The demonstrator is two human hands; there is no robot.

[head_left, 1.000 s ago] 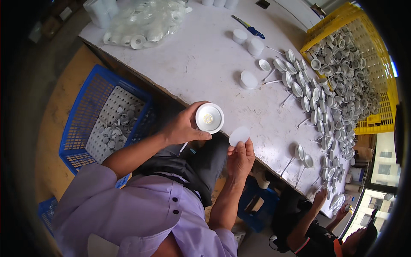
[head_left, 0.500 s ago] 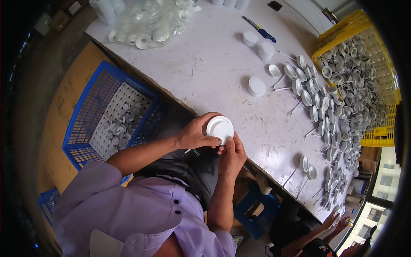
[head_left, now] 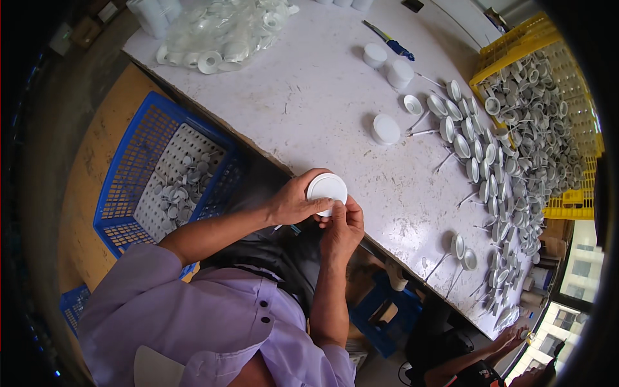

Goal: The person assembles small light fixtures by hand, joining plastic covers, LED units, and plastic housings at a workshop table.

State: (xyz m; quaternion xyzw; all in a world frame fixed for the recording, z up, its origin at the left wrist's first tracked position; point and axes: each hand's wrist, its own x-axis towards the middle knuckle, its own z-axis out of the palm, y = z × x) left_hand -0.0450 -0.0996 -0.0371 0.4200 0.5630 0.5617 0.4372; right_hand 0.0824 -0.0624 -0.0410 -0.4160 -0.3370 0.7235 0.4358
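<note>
A white round part with a raised rim is held between both my hands, near the table's front edge. My left hand wraps its left side, with the thumb across the lower face. At the lower right my right hand grips the same part, its thumb on the face near the rim. The fingers behind it are partly hidden. On the table ahead, a white disc-topped piece, two white cylinders and a small white cup stand near each other.
Many white cups with thin stems spread along the right, below a tipped yellow crate full of them. A blue basket with similar pieces sits left. A blue-handled knife and a plastic bag of white rings lie farther back. Another person's hands show lower right.
The round part has moved slightly left with both hands. Its inner disc, offset before, now looks centred within the rim, and both thumbs lie on the face.
</note>
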